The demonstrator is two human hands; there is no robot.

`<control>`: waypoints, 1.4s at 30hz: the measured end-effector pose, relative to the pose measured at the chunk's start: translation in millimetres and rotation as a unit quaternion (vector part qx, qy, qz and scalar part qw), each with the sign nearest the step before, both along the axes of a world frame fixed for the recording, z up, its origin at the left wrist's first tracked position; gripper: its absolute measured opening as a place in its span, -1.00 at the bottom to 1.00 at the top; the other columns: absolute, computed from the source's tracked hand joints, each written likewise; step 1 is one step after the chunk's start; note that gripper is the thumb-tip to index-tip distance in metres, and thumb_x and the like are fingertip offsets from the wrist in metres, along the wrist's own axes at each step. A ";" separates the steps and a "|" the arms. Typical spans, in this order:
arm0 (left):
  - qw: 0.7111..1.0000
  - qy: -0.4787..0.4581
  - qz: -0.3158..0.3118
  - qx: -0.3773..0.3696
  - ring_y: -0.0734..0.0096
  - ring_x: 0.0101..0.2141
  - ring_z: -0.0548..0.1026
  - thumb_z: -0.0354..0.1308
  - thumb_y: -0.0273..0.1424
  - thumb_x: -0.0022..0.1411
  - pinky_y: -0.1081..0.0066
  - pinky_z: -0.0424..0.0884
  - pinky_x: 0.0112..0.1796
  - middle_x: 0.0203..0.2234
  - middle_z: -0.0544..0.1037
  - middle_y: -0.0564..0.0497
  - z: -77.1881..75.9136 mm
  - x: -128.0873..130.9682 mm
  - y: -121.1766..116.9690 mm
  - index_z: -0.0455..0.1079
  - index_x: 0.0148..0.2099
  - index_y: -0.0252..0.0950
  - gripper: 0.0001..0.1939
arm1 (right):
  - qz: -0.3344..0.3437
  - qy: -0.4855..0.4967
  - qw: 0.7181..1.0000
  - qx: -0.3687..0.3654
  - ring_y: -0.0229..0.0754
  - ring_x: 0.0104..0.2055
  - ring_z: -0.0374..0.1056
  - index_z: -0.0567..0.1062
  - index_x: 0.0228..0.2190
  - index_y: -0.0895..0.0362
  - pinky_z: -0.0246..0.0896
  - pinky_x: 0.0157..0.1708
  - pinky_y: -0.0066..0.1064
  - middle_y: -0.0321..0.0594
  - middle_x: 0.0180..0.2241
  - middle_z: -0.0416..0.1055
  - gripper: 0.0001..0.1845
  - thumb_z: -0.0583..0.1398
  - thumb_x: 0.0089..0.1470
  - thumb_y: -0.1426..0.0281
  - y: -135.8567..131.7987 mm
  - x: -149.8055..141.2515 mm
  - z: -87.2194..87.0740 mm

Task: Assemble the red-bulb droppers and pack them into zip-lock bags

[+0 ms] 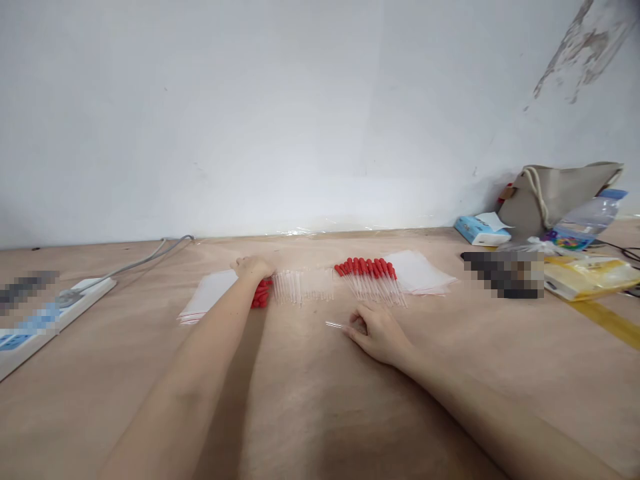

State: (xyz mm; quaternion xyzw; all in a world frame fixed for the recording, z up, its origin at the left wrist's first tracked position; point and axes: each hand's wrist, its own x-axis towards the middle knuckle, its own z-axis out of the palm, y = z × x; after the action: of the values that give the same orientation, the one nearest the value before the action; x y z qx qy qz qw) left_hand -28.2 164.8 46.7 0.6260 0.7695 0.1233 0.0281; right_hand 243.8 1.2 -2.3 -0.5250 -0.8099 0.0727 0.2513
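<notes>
My right hand (379, 330) is closed in a pinch on a thin clear glass tube (334, 325), which points left just above the table. My left hand (254, 267) reaches over a pile of red rubber bulbs (260, 295); its fingertips are mostly hidden, so I cannot tell whether it grips one. To the right of that pile lies a row of clear thin tubes (295, 287). Beyond my right hand, several droppers with red bulbs (367, 268) lie side by side, bulbs toward the wall.
White plastic bags with red edges (207, 293) lie under my left forearm, with more bags (420, 270) behind the droppers. A power strip (93, 293) is at left. At right are a tissue pack (481, 230), a grey bag (575, 190), a plastic bottle (593, 217) and a yellow packet (590, 277).
</notes>
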 end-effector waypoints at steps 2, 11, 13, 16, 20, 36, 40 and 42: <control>0.999 0.005 0.035 -0.009 -0.38 -0.13 0.27 0.24 -0.30 -0.25 -0.07 0.10 -0.23 -0.34 0.43 -0.43 2.6 -1.1 0.6 0.40 -0.46 -0.44 -0.70 | -0.012 -0.002 1.000 0.003 -0.21 -0.33 0.23 0.35 -0.46 0.13 -0.01 -0.32 -0.38 -0.24 -0.41 0.34 -0.85 0.11 0.02 0.30 -1.3 -3.9 -3.8; 0.975 -0.034 -0.163 0.150 0.28 -0.24 0.39 -0.16 -0.32 0.25 0.34 0.26 -0.23 -0.28 0.44 -0.08 10.2 22.7 -79.4 0.21 -0.13 -0.31 -0.76 | -0.014 0.037 0.998 0.041 -0.23 -0.33 0.25 0.28 -0.43 0.14 -0.02 -0.25 -0.33 -0.23 -0.40 0.37 -0.88 0.00 0.12 0.41 -4.2 -6.5 -8.5; 0.936 -0.111 -0.303 0.143 0.37 -0.36 0.41 -0.12 -0.33 0.25 0.39 0.30 -0.31 -0.39 0.44 -0.01 -7.9 34.1 -111.9 0.21 -0.18 -0.29 -0.82 | 0.003 0.078 0.996 0.044 -0.25 -0.39 0.26 0.27 -0.42 0.14 0.00 -0.22 -0.31 -0.26 -0.44 0.37 -0.87 -0.02 0.13 0.41 -3.3 -5.3 -11.1; 0.899 -0.188 -0.373 0.134 0.40 -0.31 0.41 -0.02 -0.34 0.21 0.41 0.31 -0.26 -0.34 0.45 0.01 -36.6 49.1 -148.7 0.24 -0.15 -0.29 -0.83 | 0.030 0.127 0.990 0.056 -0.23 -0.36 0.29 0.30 -0.36 0.13 0.08 -0.25 -0.32 -0.22 -0.41 0.39 -0.87 -0.03 0.14 0.40 -1.4 -3.7 -15.5; 0.887 -0.210 -0.395 0.115 0.42 -0.29 0.39 -0.01 -0.36 0.22 0.43 0.30 -0.25 -0.30 0.43 0.01 -51.3 58.1 -164.1 0.30 -0.10 -0.25 -0.80 | 0.059 0.120 0.987 0.093 -0.17 -0.21 0.30 0.31 -0.19 0.12 0.12 -0.24 -0.31 -0.14 -0.25 0.39 -0.78 -0.05 0.14 0.43 -1.6 -3.1 -18.0; 0.864 -0.229 -0.424 0.144 0.46 -0.31 0.37 0.00 -0.42 0.22 0.45 0.30 -0.26 -0.34 0.38 0.00 -49.0 57.4 -163.9 0.35 -0.21 -0.28 -0.87 | 0.140 0.055 0.983 0.110 -0.26 -0.31 0.30 0.37 -0.23 0.13 -0.03 -0.24 -0.35 -0.17 -0.27 0.44 -0.77 -0.04 0.15 0.47 -7.6 -4.2 -10.9; 0.857 -0.229 -0.439 0.140 0.44 -0.30 0.37 -0.01 -0.41 0.23 0.44 0.30 -0.26 -0.35 0.40 0.00 -48.0 57.5 -164.0 0.35 -0.23 -0.29 -0.87 | 0.152 0.071 0.981 0.100 -0.27 -0.30 0.30 0.38 -0.22 0.12 -0.04 -0.23 -0.35 -0.19 -0.27 0.44 -0.76 -0.03 0.14 0.46 -7.8 -3.5 -10.3; 0.855 -0.233 -0.445 0.133 0.44 -0.32 0.38 -0.02 -0.41 0.23 0.44 0.29 -0.27 -0.37 0.42 0.01 -47.0 57.6 -164.8 0.34 -0.23 -0.29 -0.87 | 0.156 0.071 0.980 0.102 -0.28 -0.32 0.30 0.39 -0.23 0.11 -0.05 -0.22 -0.35 -0.21 -0.31 0.45 -0.77 -0.02 0.14 0.46 -7.3 -2.9 -10.9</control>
State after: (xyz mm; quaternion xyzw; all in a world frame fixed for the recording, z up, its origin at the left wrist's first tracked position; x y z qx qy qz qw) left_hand 29.4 0.1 -0.3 0.8521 0.3563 0.3412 0.1748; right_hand 240.9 -6.1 -13.2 -0.3573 -0.8651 0.0650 0.3460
